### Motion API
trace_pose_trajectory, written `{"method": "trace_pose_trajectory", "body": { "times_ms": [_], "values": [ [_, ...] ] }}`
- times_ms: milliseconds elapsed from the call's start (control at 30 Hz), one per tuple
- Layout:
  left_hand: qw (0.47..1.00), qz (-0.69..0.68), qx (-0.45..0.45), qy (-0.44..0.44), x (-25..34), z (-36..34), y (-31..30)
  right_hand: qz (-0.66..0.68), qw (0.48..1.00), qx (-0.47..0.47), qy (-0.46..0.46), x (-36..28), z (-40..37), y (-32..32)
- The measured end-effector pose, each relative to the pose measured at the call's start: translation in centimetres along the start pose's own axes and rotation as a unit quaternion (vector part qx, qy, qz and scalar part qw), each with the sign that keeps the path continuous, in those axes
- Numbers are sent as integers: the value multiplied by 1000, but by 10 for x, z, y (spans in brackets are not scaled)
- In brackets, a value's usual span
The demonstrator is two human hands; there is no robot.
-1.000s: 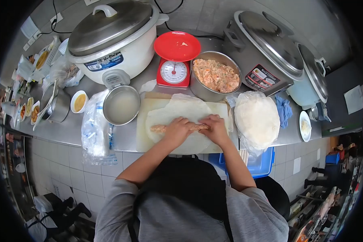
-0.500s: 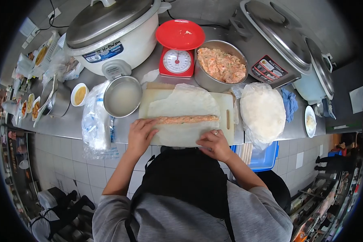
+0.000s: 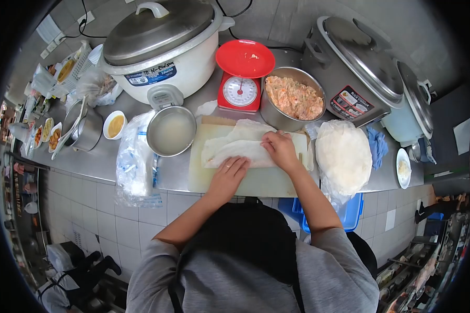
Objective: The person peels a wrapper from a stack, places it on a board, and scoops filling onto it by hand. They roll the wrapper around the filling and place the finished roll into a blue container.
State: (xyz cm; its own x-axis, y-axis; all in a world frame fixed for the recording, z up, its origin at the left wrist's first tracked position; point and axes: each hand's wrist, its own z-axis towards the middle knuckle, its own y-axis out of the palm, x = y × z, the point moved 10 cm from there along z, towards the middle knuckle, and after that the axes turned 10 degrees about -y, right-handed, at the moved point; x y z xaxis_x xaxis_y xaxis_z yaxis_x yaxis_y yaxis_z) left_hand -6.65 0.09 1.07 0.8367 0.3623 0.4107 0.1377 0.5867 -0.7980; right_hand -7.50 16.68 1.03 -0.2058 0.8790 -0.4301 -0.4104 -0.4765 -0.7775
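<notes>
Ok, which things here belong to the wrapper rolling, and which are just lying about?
In the job: left hand, right hand, folded wrapper, cutting board, bowl of filling, stack of wrappers.
Lying about: white rice cooker, red scale, blue cloth, sauce cup.

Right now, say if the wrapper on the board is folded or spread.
Folded: the wrapper is doubled over on the cutting board, left hand and right hand pressing it.

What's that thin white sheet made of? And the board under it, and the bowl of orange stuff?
The sheet looks like soft, matte dough or rice paper: it folds and creases without cracking. The board looks like pale, smooth plastic, though maybe wood. The bowl is shiny grey metal, likely steel.
</notes>
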Motion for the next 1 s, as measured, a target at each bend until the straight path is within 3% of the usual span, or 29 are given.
{"method": "trace_pose_trajectory", "body": {
  "times_ms": [67,167,267,700,800,900,1000],
  "values": [
    [1000,9,-11,-1,-6,3,9,-34,999,-18,7,5,0,5],
    [999,-12,-32,-23,-15,5,18,-159,985,-20,-63,-12,-6,1],
    [998,-13,-46,-48,-23,7,24,49,988,-104,-102,-46,-19,11],
    [995,-18,-90,-48,-27,16,24,-5,985,-157,-71,-54,-31,28],
    [991,-85,-68,-82,-42,17,4,64,983,-159,-66,-57,-18,31],
    [982,-90,-125,-105,-68,14,-8,147,977,-141,-60,-69,-4,55],
    [978,-127,-126,-105,-76,12,-9,129,977,-165,-38,-72,-1,79]
  ]
}}
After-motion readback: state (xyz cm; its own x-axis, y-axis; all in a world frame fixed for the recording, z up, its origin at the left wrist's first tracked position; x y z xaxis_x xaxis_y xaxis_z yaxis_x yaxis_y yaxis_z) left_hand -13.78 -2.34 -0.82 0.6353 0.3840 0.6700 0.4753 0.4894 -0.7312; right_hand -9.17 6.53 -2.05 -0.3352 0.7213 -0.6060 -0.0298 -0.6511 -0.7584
